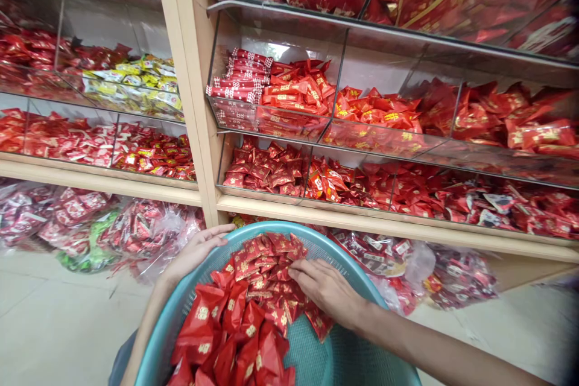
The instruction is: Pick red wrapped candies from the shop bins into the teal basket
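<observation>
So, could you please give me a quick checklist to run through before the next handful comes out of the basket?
1. Left hand steadies the teal basket at its rim: ok.
2. Right hand lies flat on the red packets: ok; whether any are pinched: cannot tell.
3. Packets sit inside the basket, none over the rim: ok.
4. Shelf bins are open at the front, with no lid in the way: ok.
5. Which bin's stock matches the basket's packets: cannot tell.

Teal mesh basket (348, 265) tilted, heaped with red gold-printed candy packets (244, 319).
</observation>
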A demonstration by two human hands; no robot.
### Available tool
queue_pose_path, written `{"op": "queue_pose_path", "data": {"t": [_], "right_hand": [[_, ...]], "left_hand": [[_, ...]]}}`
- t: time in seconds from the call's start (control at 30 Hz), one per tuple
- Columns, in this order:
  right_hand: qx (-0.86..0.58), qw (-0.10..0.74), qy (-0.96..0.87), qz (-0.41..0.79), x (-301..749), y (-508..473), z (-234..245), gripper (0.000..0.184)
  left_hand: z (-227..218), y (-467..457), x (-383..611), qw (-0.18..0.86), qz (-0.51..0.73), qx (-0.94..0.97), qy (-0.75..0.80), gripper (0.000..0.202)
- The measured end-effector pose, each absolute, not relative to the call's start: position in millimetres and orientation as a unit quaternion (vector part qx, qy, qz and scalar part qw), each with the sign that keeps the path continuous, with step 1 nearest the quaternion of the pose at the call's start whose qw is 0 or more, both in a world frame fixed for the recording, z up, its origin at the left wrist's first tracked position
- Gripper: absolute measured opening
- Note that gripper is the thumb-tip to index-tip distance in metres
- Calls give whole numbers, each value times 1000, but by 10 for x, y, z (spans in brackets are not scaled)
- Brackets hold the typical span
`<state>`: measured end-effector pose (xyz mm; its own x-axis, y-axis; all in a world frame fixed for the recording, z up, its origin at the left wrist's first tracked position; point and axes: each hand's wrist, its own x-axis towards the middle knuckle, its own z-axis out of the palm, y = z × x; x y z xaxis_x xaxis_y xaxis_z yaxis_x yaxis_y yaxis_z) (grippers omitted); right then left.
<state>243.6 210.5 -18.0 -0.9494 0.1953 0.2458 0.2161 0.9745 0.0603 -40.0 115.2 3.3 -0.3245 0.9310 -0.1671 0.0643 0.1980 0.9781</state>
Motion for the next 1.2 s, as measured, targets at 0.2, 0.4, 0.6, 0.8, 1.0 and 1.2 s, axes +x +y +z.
{"op": "queue_pose_path", "data": {"t": [0.2,0.4,0.6,0.8,1.0,1.2], "right_hand": [[-125,125,-983,-46,2488,2077,-148,31],[-132,110,-984,-45,2572,2101,-135,37],[-134,92,-986,-47,2603,2119,-93,43],[-125,171,-974,-78,2375,2331,306,36],[-157,239,-957,-53,1649,2811,827,26],[-310,256,-910,99,695,3464,1008,24]], "left_hand": [[28,1176,-416,430,503,391,640,40],[31,1166,-421,431,503,389,640,38],[4,1177,-430,433,509,377,641,39],[27,1190,-409,428,504,378,648,41],[-46,1194,-433,440,514,382,630,48],[-75,1195,-453,435,521,377,630,48]]}}
